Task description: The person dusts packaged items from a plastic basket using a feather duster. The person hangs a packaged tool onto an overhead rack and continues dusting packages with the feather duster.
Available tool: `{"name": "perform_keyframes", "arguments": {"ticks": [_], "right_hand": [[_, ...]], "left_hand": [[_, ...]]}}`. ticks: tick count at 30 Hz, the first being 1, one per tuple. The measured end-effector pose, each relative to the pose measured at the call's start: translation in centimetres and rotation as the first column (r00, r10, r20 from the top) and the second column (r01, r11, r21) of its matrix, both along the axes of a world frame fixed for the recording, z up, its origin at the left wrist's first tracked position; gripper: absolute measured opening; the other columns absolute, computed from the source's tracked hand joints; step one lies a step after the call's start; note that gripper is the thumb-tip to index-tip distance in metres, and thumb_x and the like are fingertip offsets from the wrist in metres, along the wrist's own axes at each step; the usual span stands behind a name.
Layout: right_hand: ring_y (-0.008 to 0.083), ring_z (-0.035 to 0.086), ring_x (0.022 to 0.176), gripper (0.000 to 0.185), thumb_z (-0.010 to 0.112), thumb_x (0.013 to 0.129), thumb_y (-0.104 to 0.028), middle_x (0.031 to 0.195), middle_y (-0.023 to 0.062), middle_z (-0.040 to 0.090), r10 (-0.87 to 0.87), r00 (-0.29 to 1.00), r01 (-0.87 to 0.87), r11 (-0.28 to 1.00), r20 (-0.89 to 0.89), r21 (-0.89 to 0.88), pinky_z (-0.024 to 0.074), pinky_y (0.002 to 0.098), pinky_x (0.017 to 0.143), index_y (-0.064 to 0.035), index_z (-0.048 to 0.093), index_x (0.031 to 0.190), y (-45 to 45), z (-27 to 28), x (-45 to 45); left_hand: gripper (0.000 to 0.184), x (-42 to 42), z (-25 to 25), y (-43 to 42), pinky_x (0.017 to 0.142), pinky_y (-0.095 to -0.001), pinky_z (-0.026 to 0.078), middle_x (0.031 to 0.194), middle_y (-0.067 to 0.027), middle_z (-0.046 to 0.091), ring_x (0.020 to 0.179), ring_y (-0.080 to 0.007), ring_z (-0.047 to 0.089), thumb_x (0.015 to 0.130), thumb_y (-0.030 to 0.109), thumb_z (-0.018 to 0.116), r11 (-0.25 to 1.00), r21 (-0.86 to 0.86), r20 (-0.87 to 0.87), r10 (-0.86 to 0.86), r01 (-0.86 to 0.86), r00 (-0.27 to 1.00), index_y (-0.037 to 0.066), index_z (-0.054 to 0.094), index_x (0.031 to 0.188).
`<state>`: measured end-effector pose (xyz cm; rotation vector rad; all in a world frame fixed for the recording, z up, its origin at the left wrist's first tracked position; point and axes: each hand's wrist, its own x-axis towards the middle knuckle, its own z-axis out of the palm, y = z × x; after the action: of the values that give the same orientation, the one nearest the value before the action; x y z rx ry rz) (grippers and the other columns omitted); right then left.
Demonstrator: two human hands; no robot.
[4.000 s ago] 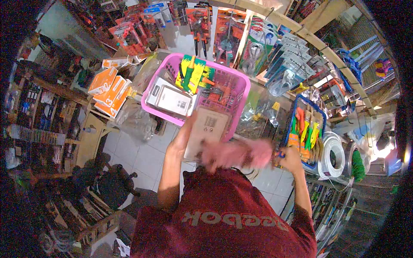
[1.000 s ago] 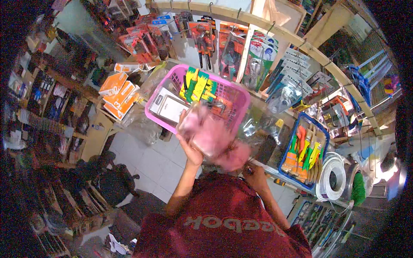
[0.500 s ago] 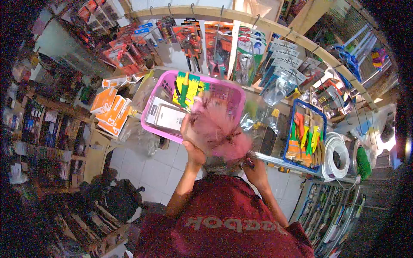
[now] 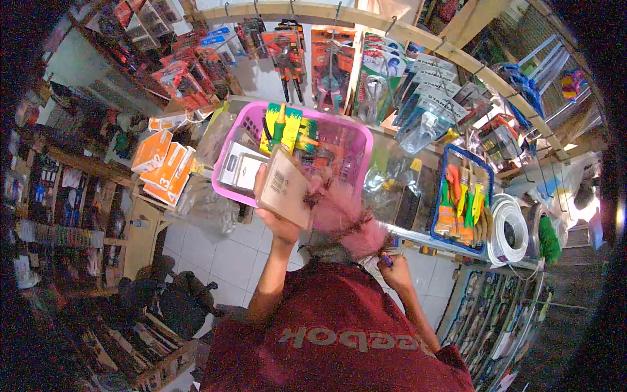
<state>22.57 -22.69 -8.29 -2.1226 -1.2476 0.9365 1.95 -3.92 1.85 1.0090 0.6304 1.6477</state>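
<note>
My left hand grips a flat, tan rectangular pack with a barcode label, held tilted over the near edge of a pink plastic basket. A fluffy pink duster with dark streaks, blurred by motion, lies against the right side of that pack. My right hand is closed around the duster's purple handle. In the basket are white-and-grey packs and yellow-green packs with a green-handled tool.
A blue-rimmed tray of paintbrushes stands on the glass counter, beside a coil of white cable. Orange boxes sit at the left. Packaged tools hang from a wooden rail above.
The tan pack has come into clear view, its barcode face turned up, as my left hand shifted left. The duster has swept off it toward the right and down, with my right hand moving slightly right.
</note>
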Motion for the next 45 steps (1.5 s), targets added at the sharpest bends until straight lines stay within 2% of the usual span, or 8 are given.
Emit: {"name": "perform_keyframes", "arguments": {"ticks": [3, 6, 12, 18, 24, 27, 33, 45], "right_hand": [[0.0228, 0.045, 0.044, 0.032, 0.058, 0.08, -0.021, 0.05, 0.0164, 0.048, -0.001, 0.999, 0.004, 0.998, 0.051, -0.057, 0.0377, 0.0394, 0.047, 0.0028, 0.052, 0.058, -0.7, -2.1, 0.8], [0.0434, 0.06, 0.068, 0.041, 0.053, 0.086, -0.038, 0.07, 0.0229, 0.062, 0.017, 1.0, -0.015, 0.984, 0.009, -0.18, 0.0453, 0.0498, 0.061, 0.0012, 0.061, 0.078, -0.7, -2.3, 1.3], [0.0416, 0.059, 0.069, 0.027, 0.061, 0.078, -0.028, 0.068, 0.0209, 0.059, -0.007, 0.982, -0.004, 0.998, 0.191, 0.057, 0.0461, 0.0472, 0.063, -0.0028, 0.063, 0.087, -0.4, -2.8, 1.5], [0.0404, 0.06, 0.076, 0.023, 0.061, 0.074, -0.021, 0.078, 0.0222, 0.062, 0.035, 0.993, -0.025, 0.996, 0.116, -0.089, 0.0475, 0.0471, 0.068, -0.0031, 0.064, 0.088, 1.4, 0.4, 1.3], [0.0372, 0.054, 0.058, 0.012, 0.059, 0.074, -0.009, 0.064, 0.0214, 0.056, -0.042, 0.998, 0.018, 0.925, 0.054, 0.38, 0.0422, 0.0427, 0.055, 0.003, 0.058, 0.075, 3.2, 2.3, -0.1], [0.0392, 0.061, 0.081, 0.031, 0.066, 0.07, -0.014, 0.088, 0.0198, 0.065, -0.037, 0.999, 0.034, 0.992, 0.02, 0.121, 0.0485, 0.044, 0.073, -0.0009, 0.062, 0.098, 3.5, 3.7, 0.4], [0.0374, 0.061, 0.086, 0.032, 0.067, 0.071, -0.014, 0.095, 0.0179, 0.064, -0.007, 0.991, -0.021, 0.979, 0.137, 0.202, 0.0487, 0.0428, 0.075, -0.0019, 0.062, 0.1, 3.2, 2.3, 1.6], [0.0276, 0.06, 0.069, 0.012, 0.059, 0.075, -0.004, 0.078, 0.018, 0.062, 0.112, 0.993, -0.101, 0.959, -0.027, 0.263, 0.0463, 0.0361, 0.063, 0.0017, 0.062, 0.084, 3.1, 3.1, 0.3]], "left_hand": [[0.095, 0.1, 0.1, -0.3, 0.103, -0.0502, 0.033, 0.14, -0.0156, 0.028, 0.127, -0.0342, 0.034, 0.078, 0.077, 0.031, 1.0, 0.001, -0.038, 0.005, -0.005, 0.999, 0.008, 0.017, 0.142], [0.096, 0.3, 0.0, -0.5, 0.103, -0.0501, 0.033, 0.141, -0.0155, 0.028, 0.127, -0.0339, 0.033, 0.078, 0.078, 0.03, 1.0, -0.007, -0.041, -0.003, 0.003, 0.999, 0.007, 0.017, 0.142], [0.097, 0.1, -0.4, 0.0, 0.105, -0.0495, 0.029, 0.14, -0.0145, 0.029, 0.128, -0.0326, 0.032, 0.078, 0.078, 0.028, 0.999, 0.032, -0.098, 0.021, -0.018, 0.995, 0.006, 0.019, 0.141], [0.085, 0.0, -0.3, 0.3, 0.104, -0.0449, 0.03, 0.136, -0.0155, 0.032, 0.125, -0.0299, 0.037, 0.085, 0.072, 0.021, 0.996, 0.083, -0.105, -0.031, 0.04, 0.994, 0.006, 0.022, 0.138], [0.084, 1.0, -0.9, -0.4, 0.105, -0.043, 0.029, 0.135, -0.0147, 0.034, 0.125, -0.0279, 0.036, 0.086, 0.07, 0.021, 0.985, 0.062, -0.128, -0.151, 0.16, 0.98, 0.004, 0.023, 0.138], [0.083, 1.2, -1.8, -0.6, 0.105, -0.0423, 0.028, 0.135, -0.0147, 0.034, 0.125, -0.0271, 0.036, 0.087, 0.069, 0.02, 0.975, 0.037, -0.126, -0.214, 0.22, 0.969, 0.003, 0.023, 0.137], [0.079, 1.2, -0.3, -1.5, 0.106, -0.0406, 0.027, 0.134, -0.0143, 0.038, 0.126, -0.0253, 0.035, 0.09, 0.065, 0.018, 0.965, -0.039, -0.144, -0.262, 0.259, 0.954, 0.0, 0.03, 0.134], [0.069, 1.4, -2.1, -0.9, 0.108, -0.0443, 0.027, 0.136, -0.0114, 0.039, 0.127, -0.0265, 0.035, 0.092, 0.061, 0.023, 0.984, 0.033, -0.113, -0.169, 0.173, 0.979, 0.006, 0.035, 0.133]]}}
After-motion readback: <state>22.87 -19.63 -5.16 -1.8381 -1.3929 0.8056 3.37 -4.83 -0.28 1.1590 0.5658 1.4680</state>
